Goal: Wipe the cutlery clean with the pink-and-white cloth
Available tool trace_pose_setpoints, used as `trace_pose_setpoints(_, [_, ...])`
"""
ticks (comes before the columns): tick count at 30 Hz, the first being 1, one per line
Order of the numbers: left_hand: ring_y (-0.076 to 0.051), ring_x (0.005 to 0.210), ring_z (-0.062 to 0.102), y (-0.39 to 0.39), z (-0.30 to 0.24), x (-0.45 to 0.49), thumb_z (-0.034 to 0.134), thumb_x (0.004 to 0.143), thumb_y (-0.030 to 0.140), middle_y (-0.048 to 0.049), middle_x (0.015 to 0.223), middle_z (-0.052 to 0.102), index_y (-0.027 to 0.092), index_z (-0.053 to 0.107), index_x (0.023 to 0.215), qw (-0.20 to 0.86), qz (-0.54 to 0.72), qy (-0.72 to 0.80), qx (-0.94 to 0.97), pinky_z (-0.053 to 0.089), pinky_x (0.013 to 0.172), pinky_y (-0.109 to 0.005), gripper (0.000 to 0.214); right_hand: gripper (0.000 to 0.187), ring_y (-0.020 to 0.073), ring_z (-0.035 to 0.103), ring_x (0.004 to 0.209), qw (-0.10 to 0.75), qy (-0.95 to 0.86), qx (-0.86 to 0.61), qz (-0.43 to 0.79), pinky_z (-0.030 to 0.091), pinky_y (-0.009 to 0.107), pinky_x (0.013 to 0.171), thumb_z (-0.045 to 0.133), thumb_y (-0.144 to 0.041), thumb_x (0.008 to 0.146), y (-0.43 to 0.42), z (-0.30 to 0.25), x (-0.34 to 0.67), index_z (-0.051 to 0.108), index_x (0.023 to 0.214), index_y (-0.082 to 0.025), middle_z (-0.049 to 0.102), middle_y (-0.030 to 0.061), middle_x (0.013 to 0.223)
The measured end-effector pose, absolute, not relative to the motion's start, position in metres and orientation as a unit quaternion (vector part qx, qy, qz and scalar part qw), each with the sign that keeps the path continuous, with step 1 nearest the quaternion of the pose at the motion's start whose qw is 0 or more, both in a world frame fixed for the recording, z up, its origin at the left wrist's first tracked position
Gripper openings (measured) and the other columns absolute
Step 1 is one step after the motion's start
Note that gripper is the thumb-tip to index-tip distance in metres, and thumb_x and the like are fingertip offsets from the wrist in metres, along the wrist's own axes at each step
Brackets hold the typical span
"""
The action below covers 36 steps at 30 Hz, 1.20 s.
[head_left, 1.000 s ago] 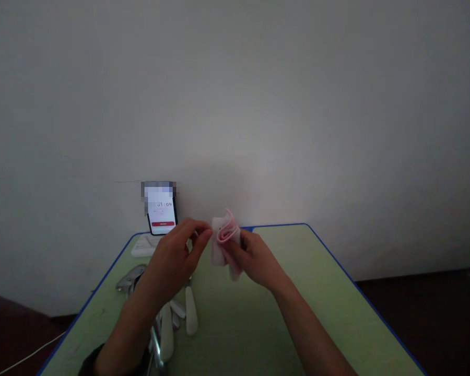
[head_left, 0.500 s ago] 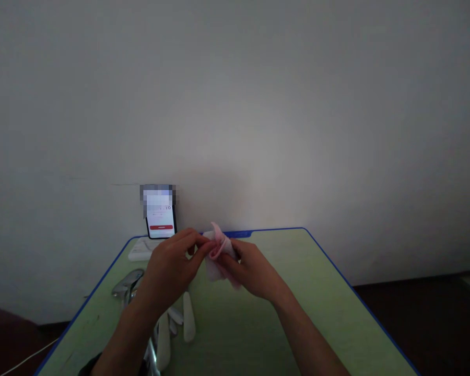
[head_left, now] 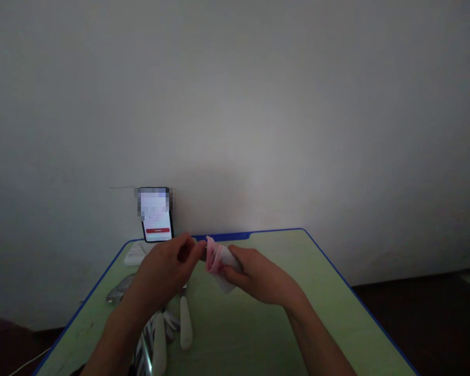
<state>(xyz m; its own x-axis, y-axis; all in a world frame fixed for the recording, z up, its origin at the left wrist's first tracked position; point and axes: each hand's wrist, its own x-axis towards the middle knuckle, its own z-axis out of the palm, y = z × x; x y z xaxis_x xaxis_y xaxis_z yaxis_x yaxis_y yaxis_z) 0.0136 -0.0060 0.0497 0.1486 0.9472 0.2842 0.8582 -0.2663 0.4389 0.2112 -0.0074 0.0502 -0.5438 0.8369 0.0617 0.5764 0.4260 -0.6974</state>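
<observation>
- Holding cloth (head_left: 225, 256) between left hand (head_left: 163, 271) and right hand (head_left: 259, 272), above table (head_left: 297, 277).
- Having utensils (head_left: 160, 342) lying on table, left of cloth.
- Facing phone (head_left: 157, 223) behind utensils, before wall (head_left: 258, 115).

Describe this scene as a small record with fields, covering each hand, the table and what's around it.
Right hand: fingers closed on a soft pink-and-white cloth
Left hand: fingers at the cloth's pink edge; contact unclear
Table: pale green top with blue edging
Near left forearm: metal utensils with smooth white handles, partly hidden
Far left of table: upright black-rimmed phone with lit screen; white object in front, identity unclear
Background: plain grey wall
</observation>
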Motion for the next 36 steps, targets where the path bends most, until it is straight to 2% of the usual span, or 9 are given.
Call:
trace_pose_setpoints(4, [-0.015,0.059,0.059,-0.008,0.047,0.017,0.029,0.092,0.037,-0.0002,0.063,0.064,0.021,0.057,0.068,0.111,0.190,0.530,0.819,0.036,0.057,-0.024,0.040,0.015,0.0127,0.051,0.065,0.184,-0.822,-0.431,0.324,0.033,0.023,0.058,0.051,-0.026,0.080,-0.007,0.048,0.214,0.057,0.090,-0.017,0.063,0.0019,0.080])
trace_pose_setpoints(9, [-0.017,0.070,0.065,-0.008,0.038,0.024,0.027,0.093,0.031,-0.0046,0.081,0.071,0.020,0.063,0.087,0.084,0.238,0.470,0.846,0.043,0.065,-0.025,0.038,0.027,0.0138,0.051,0.069,0.210,-0.814,-0.393,0.372,0.035,0.024,0.061,0.034,-0.031,0.089,-0.006,0.048,0.210,0.057,0.091,-0.017,0.064,0.0031,0.086])
trace_pose_setpoints(12, [-0.017,0.072,0.065,-0.007,0.033,0.026,0.028,0.093,0.031,-0.0053,0.083,0.072,0.019,0.063,0.090,0.074,0.257,0.453,0.850,0.044,0.067,-0.026,0.037,0.033,0.0141,0.051,0.070,0.222,-0.811,-0.394,0.372,0.036,0.025,0.063,0.028,-0.031,0.091,-0.005,0.049,0.208,0.058,0.089,-0.017,0.064,0.0041,0.087])
trace_pose_setpoints(17, [-0.015,0.061,0.062,-0.007,0.033,0.026,0.028,0.094,0.033,-0.0035,0.070,0.069,0.017,0.062,0.078,0.067,0.257,0.455,0.850,0.042,0.061,-0.024,0.042,0.032,0.0140,0.052,0.069,0.189,-0.823,-0.403,0.352,0.037,0.024,0.062,0.036,-0.037,0.089,-0.005,0.051,0.210,0.058,0.098,-0.015,0.065,0.0051,0.086])
trace_pose_setpoints(23, [-0.012,0.055,0.057,-0.008,0.036,0.022,0.030,0.093,0.032,-0.0018,0.065,0.066,0.017,0.062,0.074,0.054,0.275,0.459,0.843,0.037,0.056,-0.021,0.041,0.033,0.0131,0.052,0.068,0.177,-0.832,-0.394,0.347,0.037,0.023,0.061,0.039,-0.041,0.088,-0.006,0.050,0.215,0.058,0.096,-0.015,0.064,0.0033,0.084])
trace_pose_setpoints(29, [-0.009,0.045,0.046,-0.012,0.043,0.020,0.029,0.092,0.036,0.0029,0.050,0.050,0.017,0.049,0.058,0.067,0.294,0.495,0.815,0.031,0.050,-0.021,0.044,0.028,0.0114,0.049,0.064,0.145,-0.837,-0.372,0.373,0.035,0.021,0.056,0.044,-0.040,0.087,-0.008,0.059,0.233,0.059,0.091,-0.016,0.059,0.0000,0.076])
trace_pose_setpoints(36, [-0.008,0.044,0.039,-0.012,0.042,0.024,0.028,0.092,0.040,0.0051,0.047,0.040,0.018,0.042,0.053,0.172,0.246,0.455,0.839,0.026,0.047,-0.021,0.048,0.018,0.0098,0.046,0.058,0.085,-0.849,-0.392,0.343,0.029,0.019,0.048,0.050,-0.030,0.081,-0.007,0.063,0.236,0.059,0.078,-0.014,0.056,-0.0012,0.066])
